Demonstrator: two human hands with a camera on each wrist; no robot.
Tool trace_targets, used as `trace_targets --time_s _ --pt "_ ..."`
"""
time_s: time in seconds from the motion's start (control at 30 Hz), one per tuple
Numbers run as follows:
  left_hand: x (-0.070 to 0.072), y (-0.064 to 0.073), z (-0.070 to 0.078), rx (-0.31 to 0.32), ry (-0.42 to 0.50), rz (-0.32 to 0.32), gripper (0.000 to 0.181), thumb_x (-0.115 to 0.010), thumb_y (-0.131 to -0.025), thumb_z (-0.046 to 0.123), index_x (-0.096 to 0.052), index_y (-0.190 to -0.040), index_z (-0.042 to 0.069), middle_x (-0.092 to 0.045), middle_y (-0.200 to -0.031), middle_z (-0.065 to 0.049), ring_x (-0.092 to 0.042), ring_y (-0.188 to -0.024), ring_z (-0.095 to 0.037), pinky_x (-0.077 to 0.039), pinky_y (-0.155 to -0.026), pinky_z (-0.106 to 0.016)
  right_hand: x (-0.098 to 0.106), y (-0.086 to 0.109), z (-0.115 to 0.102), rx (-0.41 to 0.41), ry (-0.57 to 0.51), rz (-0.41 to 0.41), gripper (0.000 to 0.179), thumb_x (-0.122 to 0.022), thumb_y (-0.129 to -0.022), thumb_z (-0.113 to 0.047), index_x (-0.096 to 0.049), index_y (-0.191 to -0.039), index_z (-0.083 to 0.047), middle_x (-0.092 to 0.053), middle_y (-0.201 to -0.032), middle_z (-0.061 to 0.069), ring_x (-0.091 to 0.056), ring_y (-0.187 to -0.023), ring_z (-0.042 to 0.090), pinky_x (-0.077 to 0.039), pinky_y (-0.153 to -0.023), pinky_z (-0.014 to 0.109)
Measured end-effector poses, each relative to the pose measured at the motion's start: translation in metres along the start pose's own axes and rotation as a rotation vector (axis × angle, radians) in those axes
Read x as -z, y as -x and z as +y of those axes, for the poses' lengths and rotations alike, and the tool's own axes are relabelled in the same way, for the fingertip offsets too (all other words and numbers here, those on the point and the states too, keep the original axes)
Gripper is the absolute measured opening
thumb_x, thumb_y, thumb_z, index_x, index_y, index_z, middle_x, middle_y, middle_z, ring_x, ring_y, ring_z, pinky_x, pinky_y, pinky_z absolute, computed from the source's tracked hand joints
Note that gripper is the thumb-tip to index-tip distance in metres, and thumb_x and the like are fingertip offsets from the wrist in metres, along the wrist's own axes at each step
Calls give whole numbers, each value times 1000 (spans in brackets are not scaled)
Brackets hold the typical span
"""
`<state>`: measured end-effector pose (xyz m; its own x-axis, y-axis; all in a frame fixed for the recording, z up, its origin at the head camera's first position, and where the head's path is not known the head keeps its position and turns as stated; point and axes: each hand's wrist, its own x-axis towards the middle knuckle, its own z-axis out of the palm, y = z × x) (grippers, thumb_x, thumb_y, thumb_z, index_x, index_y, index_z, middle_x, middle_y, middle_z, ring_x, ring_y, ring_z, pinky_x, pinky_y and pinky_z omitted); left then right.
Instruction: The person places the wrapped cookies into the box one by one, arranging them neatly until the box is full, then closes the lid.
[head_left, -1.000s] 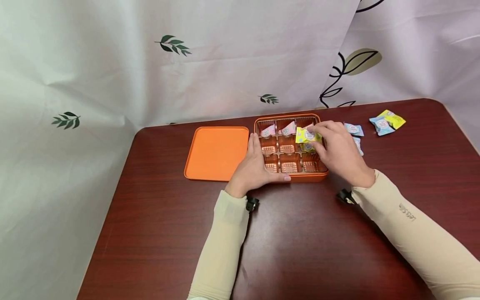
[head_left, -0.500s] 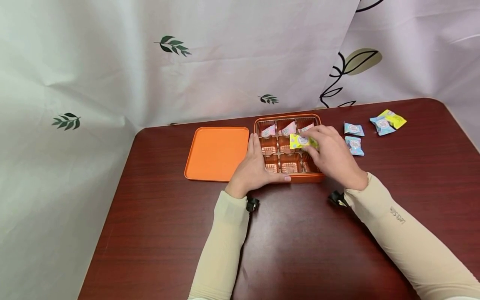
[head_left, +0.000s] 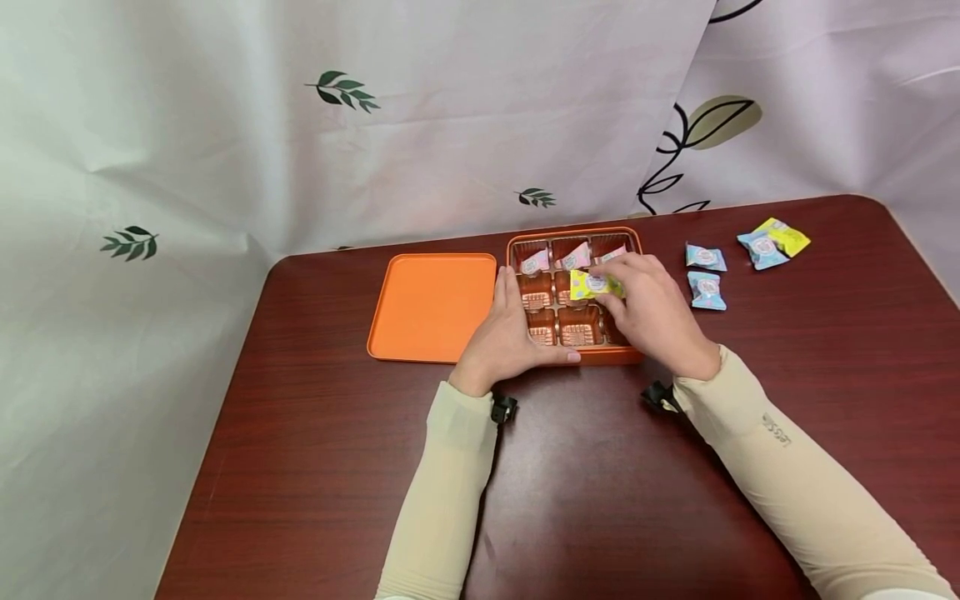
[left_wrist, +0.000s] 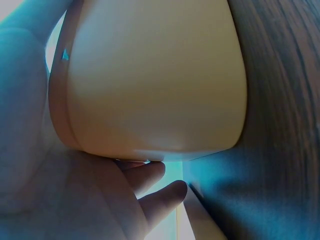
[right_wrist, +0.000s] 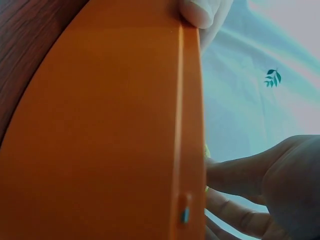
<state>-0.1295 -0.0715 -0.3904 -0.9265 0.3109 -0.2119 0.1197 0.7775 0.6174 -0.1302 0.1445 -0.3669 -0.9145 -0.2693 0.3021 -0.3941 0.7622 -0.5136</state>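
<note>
In the head view, my right hand (head_left: 654, 317) pinches a yellow wrapped candy (head_left: 581, 285) between thumb and fingers, over the middle compartment of an orange box (head_left: 611, 357). My left hand (head_left: 510, 337) rests at the box's near left corner, fingers straight along its left side and thumb along the front. Pink wrapped candies lie in the back row: a left one (head_left: 535, 262), a middle one (head_left: 574, 257) and a right one (head_left: 615, 254). The right wrist and fingers cover the right middle compartment. Both wrist views show mostly the box's outer wall (left_wrist: 155, 85).
An orange lid (head_left: 431, 308) lies flat left of the box. Right of it are two blue wrapped candies, one farther back (head_left: 706, 257) and one nearer (head_left: 707, 291). Beyond them, another blue candy (head_left: 762, 249) touches a yellow one (head_left: 787, 238). A patterned curtain (head_left: 450, 125) hangs behind the table.
My right hand has moved left with the yellow candy, from over the right column to the middle compartment. The two nearer blue candies have come fully into view. My left hand has stayed put.
</note>
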Motion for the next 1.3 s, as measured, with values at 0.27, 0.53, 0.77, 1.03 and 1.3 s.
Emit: trace_targets --time_s 0.27,0.53,0.77,1.03,1.3 --pt "0 0 -1 -4 16 10 152 -84 -64 70 19 -158 8 24 -165 -7 -8 -153 -23 -41 -109 -38 -1 -3 -3 5 -1 -19 28 -71 -90 1 -71 -118 2 -67 -115 18 -54 -103 37 -44 -88 51" --pt "-1 -1 -1 -5 19 12 152 -84 -64 70 19 -158 9 24 -166 -7 -8 -153 -23 -42 -108 -38 -6 -6 -2 1 41 -33 26 -73 -89 -1 -72 -114 2 -67 -116 18 -55 -107 39 -45 -92 51" --pt "0 0 0 -8 11 13 151 -84 -65 70 19 -158 8 23 -166 -8 -7 -153 -23 -42 -108 -38 -11 -9 -3 30 43 -34 23 -73 -88 1 -73 -111 3 -68 -114 19 -56 -108 39 -44 -96 51" --pt "-1 -1 -1 -4 11 15 152 -83 -64 70 18 -158 7 23 -166 -8 -13 -152 -24 -42 -108 -36 -14 -11 -4 60 44 -39 20 -73 -88 0 -73 -108 4 -69 -110 18 -57 -109 39 -44 -97 50" --pt "-1 -1 -1 -6 5 14 151 -83 -65 70 18 -158 7 22 -166 -8 -11 -153 -24 -41 -108 -37 -16 -11 -5 42 62 -57 20 -67 -88 2 -73 -107 5 -68 -112 20 -55 -110 39 -43 -98 50"
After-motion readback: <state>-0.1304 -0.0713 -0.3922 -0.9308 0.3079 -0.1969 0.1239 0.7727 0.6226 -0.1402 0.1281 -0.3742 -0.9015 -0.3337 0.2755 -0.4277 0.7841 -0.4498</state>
